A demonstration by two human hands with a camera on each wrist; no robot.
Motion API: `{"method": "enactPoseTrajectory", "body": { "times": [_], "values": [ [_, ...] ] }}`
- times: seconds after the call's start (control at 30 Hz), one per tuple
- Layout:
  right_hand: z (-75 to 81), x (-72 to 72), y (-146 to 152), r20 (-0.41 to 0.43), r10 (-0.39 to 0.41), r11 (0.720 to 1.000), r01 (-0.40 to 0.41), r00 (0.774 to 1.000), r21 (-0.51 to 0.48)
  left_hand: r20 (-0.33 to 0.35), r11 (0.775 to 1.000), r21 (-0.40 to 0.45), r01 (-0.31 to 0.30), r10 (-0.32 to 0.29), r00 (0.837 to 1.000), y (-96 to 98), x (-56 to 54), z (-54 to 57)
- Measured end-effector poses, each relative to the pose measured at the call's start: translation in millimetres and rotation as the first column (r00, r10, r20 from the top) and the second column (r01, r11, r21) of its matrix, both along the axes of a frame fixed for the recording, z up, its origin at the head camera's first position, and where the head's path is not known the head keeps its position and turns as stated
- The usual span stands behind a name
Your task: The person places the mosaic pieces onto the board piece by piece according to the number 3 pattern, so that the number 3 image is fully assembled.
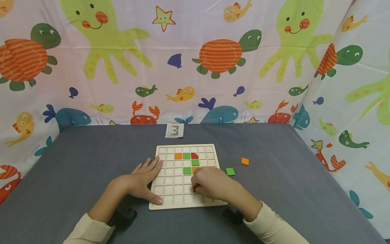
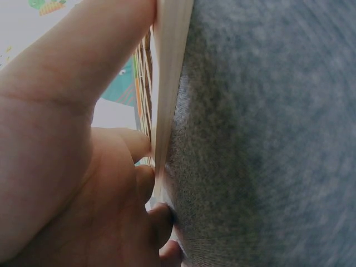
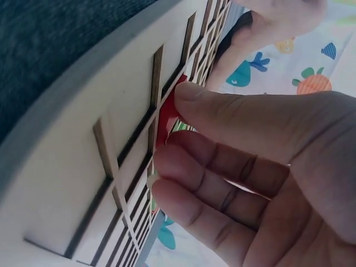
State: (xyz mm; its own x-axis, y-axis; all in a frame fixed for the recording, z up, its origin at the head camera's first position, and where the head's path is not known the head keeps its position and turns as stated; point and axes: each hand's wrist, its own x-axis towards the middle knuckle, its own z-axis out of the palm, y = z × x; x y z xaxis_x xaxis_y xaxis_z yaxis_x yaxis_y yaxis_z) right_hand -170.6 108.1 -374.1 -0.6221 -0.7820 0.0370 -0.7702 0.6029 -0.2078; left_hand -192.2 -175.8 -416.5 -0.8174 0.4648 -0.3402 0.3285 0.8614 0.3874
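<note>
A pale wooden grid board [image 1: 189,205] lies on the grey table. My left hand [image 1: 138,181] rests on its left edge, fingers spread and thumb on the near left corner. With thumb and fingers, my right hand [image 1: 214,183] pinches a red tile [image 3: 167,114] at a cell in the lower right part of the grid. The right fingers hide part of that tile. In the upper rows sit an orange tile [image 1: 178,156], a green tile [image 1: 186,156] and a red rounded tile [image 1: 194,156]. Below them are more green tiles [image 1: 187,170] and a partly covered orange one.
Right of the board lie a loose green tile [image 1: 230,171] and a loose orange tile [image 1: 245,161]. Behind the board is a small printed card [image 1: 175,130] with a coloured grid pattern. A curtain [image 1: 189,81] with sea animals hangs behind the table.
</note>
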Motion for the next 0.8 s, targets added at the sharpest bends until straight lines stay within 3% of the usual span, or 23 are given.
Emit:
{"method": "enactPoseTrajectory", "body": {
  "times": [0.23,0.37,0.47,0.57,0.63,0.8],
  "values": [
    [12.9,-9.7,20,0.068,0.016,1.000,-0.016,0.998,0.003,-0.004,1.000,0.011,0.012,-0.012,1.000,-1.0,0.4,0.0],
    [21.3,-20.1,41,0.047,-0.119,0.992,0.118,0.992,0.039,-0.003,1.000,0.012,0.010,-0.010,1.000,-1.3,0.8,0.8],
    [24.6,-26.3,55,0.033,-0.246,0.963,0.241,0.969,0.125,-0.006,1.000,0.009,0.012,-0.012,1.000,-1.8,1.0,0.7],
    [22.2,-31.9,65,0.055,-0.316,0.932,0.299,0.947,0.205,-0.002,1.000,0.008,0.010,-0.010,1.000,-1.8,1.3,0.6],
    [18.7,-34.9,71,0.074,-0.337,0.923,0.314,0.939,0.222,0.001,1.000,0.010,0.007,-0.007,1.000,-1.7,1.6,0.7],
    [10.7,-41.2,76,0.105,-0.327,0.935,0.305,0.939,0.180,0.005,1.000,0.009,0.011,-0.011,1.000,-0.7,2.1,2.4]
  ]
}}
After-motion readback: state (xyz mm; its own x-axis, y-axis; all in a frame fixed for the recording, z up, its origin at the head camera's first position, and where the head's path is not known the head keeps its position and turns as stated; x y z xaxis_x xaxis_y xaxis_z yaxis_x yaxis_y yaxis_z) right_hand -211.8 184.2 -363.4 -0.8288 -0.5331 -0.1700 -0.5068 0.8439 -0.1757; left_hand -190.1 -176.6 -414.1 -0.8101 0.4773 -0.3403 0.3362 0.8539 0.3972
